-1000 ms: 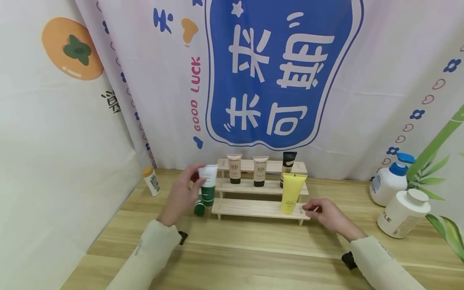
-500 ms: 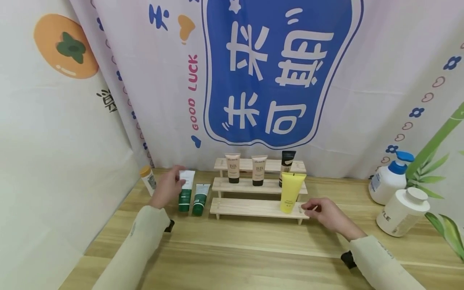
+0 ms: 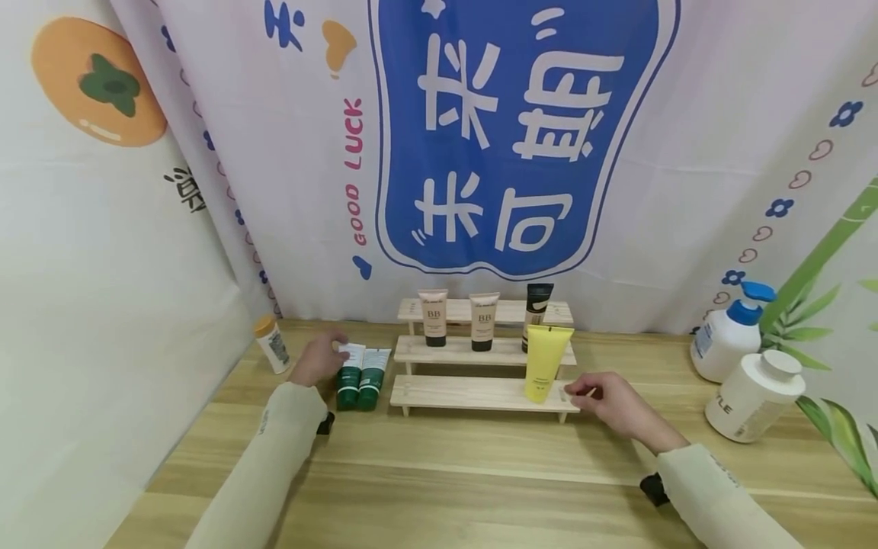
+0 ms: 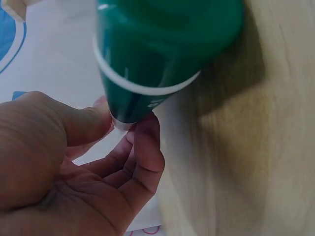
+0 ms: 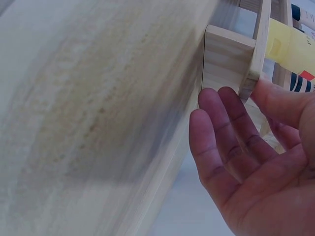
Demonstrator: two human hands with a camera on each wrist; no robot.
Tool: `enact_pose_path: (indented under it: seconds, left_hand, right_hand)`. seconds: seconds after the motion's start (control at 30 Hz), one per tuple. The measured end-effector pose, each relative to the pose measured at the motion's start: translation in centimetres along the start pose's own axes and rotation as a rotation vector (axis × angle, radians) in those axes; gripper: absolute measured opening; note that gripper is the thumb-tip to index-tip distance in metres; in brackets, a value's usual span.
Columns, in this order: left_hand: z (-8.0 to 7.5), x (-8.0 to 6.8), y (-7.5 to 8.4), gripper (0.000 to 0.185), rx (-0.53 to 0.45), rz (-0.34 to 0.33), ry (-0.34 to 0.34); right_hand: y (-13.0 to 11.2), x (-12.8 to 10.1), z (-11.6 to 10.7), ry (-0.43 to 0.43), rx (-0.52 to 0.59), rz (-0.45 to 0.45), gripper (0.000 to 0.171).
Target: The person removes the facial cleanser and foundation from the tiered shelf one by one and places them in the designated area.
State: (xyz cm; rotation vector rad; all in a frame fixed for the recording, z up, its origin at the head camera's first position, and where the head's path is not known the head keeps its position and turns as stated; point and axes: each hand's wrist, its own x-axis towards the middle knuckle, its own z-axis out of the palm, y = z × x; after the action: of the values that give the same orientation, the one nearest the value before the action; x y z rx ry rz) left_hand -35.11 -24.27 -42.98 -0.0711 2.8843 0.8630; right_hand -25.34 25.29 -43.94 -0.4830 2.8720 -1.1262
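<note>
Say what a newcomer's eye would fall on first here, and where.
The large blue panel on the backdrop probably comes first. Next may come the yellow tube standing low on the wooden rack, beside the right hand. Left of the rack, the left hand pinches a green-and-white tube beside a matching one.

Long, pale cream sleeves (image 3: 255, 463) bear small grey lettering (image 3: 264, 422)

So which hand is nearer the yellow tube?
Right hand, beside the yellow tube at one end of the shelf; the left hand is beyond the other end.
</note>
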Motion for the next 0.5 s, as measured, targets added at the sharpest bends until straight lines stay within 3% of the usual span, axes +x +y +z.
enact_pose_path:
  seconds: [0.3,0.5]
  left_hand:
    - [0.16,0.23,-0.06,0.034,-0.022,-0.076,-0.02]
    - [0.22,-0.17,-0.15,0.037,-0.016,-0.077,0.015]
  right_hand:
    - [0.0,0.01,-0.06,0.002,-0.016,0.005,0.015]
    - [0.02,0.01,-0.01,0.005,-0.019,-0.001,0.014]
